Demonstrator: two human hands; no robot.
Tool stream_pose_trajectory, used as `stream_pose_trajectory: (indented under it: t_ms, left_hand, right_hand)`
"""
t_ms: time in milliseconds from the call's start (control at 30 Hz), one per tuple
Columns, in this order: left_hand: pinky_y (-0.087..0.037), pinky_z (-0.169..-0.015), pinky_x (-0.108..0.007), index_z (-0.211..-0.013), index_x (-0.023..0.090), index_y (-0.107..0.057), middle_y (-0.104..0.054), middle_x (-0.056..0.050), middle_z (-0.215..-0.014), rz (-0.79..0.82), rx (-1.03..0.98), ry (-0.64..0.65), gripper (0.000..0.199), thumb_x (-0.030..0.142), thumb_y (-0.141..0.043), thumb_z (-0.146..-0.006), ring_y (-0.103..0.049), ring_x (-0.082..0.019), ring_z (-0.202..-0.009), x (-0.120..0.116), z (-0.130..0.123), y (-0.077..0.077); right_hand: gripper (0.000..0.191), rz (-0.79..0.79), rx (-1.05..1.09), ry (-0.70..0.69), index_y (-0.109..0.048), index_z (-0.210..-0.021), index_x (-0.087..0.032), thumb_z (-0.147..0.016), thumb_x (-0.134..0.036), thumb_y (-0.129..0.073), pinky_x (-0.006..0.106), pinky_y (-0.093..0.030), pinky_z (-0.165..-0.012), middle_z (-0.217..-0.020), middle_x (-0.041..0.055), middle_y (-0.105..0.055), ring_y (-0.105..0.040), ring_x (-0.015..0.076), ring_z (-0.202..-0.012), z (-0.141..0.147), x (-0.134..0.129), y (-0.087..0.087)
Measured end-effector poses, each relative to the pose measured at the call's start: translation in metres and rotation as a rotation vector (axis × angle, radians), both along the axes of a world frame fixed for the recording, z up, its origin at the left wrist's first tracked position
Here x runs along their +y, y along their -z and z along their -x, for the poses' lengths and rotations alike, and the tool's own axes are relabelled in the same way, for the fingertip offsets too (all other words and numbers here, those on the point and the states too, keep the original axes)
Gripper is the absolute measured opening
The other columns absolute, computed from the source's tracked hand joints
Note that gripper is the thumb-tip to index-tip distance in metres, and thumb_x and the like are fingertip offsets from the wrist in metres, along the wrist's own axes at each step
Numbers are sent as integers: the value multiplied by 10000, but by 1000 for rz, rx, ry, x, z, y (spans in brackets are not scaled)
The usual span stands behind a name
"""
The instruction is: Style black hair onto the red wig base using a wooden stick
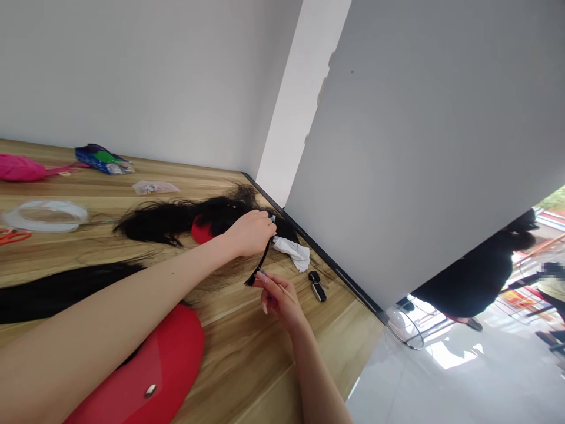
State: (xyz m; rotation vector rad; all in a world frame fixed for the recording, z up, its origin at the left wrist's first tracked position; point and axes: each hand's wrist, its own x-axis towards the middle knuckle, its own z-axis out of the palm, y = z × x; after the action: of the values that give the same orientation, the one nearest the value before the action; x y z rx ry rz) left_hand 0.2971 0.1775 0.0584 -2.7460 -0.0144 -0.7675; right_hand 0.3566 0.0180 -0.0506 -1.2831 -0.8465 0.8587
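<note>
My left hand [251,232] is closed on the upper end of a thin strand of black hair [266,254], which hangs down in a slight curve. A small silvery piece shows at its fingertips; I cannot make out what it is. My right hand [277,297] is closed in a pinch at the strand's lower end, with a thin light-coloured stick [286,291] between its fingers. Whether it also grips the hair is unclear. Behind my left hand lies a mass of black hair [154,221] with a red patch [202,231] showing. A white crumpled cloth [295,253] rests beside it.
A car key [316,287] lies right of my hands. A red cap [176,353] and another hair bundle [88,285] lie under my left arm. Leftward are a clear tape-like ring [46,217], orange scissors [13,236] and packets [154,187]. A grey panel [397,147] borders the table.
</note>
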Motion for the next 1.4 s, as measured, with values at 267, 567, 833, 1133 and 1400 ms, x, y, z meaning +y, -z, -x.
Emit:
stream_pose_trajectory:
  t_ms: [267, 567, 833, 1133, 1400]
  left_hand:
    - [-384, -706, -363, -758, 130, -678, -684, -104, -747, -13, -25, -8, 205, 186, -520, -876, -591, -235, -801, 2, 0, 1]
    - [-378, -701, -356, -752, 137, -681, -688, -99, -744, -12, -34, -6, 202, 209, -536, -872, -586, -232, -801, 3, 0, 2]
    - [-375, -713, -356, -766, 137, -689, -699, -106, -771, -5, -30, -9, 197, 215, -541, -871, -587, -231, -806, 5, 0, 3]
    - [-374, -713, -361, -768, 137, -689, -700, -104, -767, -12, 4, 30, 203, 205, -531, -875, -586, -232, -804, 4, 0, 3]
    - [-372, -704, -339, -747, 159, -670, -705, -78, -763, -57, 86, 141, 159, 174, -550, -851, -589, -216, -799, 3, -1, 6]
  right_hand:
    - [428, 85, -247, 93, -748, -896, -161, -793, -555, -617, 231, -286, -357, -796, 71, -719, -470, 89, -364, -6, -6, -4]
    - [540, 75, -554, 540, -696, -1080, -113, -816, -568, -574, 338, -472, -714, -863, 118, -715, -630, 251, -797, -38, -10, 17]
    - [469, 117, -606, 627, -662, -1043, -132, -863, -535, -502, 350, -468, -744, -936, 144, -714, -647, 276, -884, -40, -11, 19]
    - [413, 126, -635, 578, -664, -972, -173, -823, -547, -569, 340, -462, -701, -847, 102, -714, -642, 258, -780, -35, -12, 19]
    - [477, 33, -643, 518, -684, -1076, -142, -828, -535, -580, 332, -483, -726, -897, 108, -699, -614, 222, -774, -27, -8, 14]
